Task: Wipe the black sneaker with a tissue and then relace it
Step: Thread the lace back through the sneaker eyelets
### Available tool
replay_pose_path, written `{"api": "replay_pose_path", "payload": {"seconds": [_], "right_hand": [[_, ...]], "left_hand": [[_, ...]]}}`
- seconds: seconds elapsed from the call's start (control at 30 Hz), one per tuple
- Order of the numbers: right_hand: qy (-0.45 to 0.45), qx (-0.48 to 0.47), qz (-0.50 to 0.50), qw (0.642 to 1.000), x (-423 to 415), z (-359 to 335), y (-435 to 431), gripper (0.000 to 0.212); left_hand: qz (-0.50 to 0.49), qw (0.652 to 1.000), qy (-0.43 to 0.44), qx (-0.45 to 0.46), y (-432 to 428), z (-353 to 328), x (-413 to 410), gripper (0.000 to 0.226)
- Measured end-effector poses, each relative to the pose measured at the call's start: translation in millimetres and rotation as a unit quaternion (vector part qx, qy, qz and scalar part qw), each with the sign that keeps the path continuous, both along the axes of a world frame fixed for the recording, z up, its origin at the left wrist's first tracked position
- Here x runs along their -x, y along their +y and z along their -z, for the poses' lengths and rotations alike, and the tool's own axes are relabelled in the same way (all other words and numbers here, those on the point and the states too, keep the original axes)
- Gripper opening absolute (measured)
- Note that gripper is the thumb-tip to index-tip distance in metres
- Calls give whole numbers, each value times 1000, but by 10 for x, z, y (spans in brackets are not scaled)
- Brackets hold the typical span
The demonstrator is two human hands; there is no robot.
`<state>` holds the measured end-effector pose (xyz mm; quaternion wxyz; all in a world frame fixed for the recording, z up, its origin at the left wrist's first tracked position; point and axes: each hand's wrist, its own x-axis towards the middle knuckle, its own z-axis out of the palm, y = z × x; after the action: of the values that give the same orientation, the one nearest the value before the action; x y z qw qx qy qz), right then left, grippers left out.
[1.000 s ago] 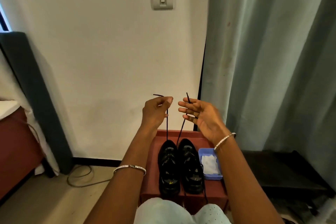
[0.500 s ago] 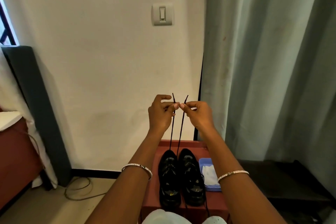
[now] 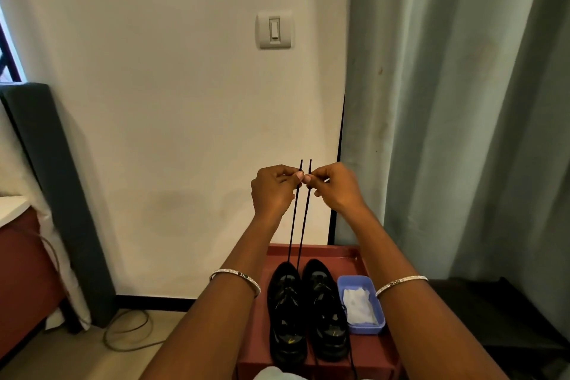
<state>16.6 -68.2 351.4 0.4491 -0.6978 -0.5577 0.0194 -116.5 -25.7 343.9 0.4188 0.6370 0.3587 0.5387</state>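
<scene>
Two black sneakers stand side by side on a red stool (image 3: 367,352): the left sneaker (image 3: 287,318) and the right sneaker (image 3: 327,315). A black lace (image 3: 293,225) rises taut in two strands from the left sneaker. My left hand (image 3: 273,190) pinches one strand near its tip, and my right hand (image 3: 336,185) pinches the other. Both hands are raised well above the shoes, thumbs almost touching, lace tips side by side. A white tissue (image 3: 357,307) lies in a blue tray (image 3: 381,319) to the right of the sneakers.
A white wall with a light switch (image 3: 274,29) is straight ahead, a grey-green curtain (image 3: 462,133) on the right. A dark padded board (image 3: 58,194) leans at the left, with a cable (image 3: 129,333) on the floor. A dark low bench (image 3: 505,324) sits under the curtain.
My right hand went from open fingers to a pinch on the lace. Both hands drew together and evened the two lace ends upright, side by side.
</scene>
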Motion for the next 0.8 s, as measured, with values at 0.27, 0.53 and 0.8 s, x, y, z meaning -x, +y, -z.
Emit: {"api": "replay_pose_path", "payload": {"seconds": [0.27, 0.53, 0.8], "right_hand": [[27, 12, -52, 998, -23, -13, 47, 27], [449, -77, -138, 879, 44, 276, -43, 21], [484, -34, -108, 868, 140, 316, -54, 6]], "left_hand": [[24, 999, 37, 9, 132, -13, 10, 9], [196, 956, -125, 176, 109, 123, 120, 15], [279, 907, -133, 285, 20, 123, 68, 30]]}}
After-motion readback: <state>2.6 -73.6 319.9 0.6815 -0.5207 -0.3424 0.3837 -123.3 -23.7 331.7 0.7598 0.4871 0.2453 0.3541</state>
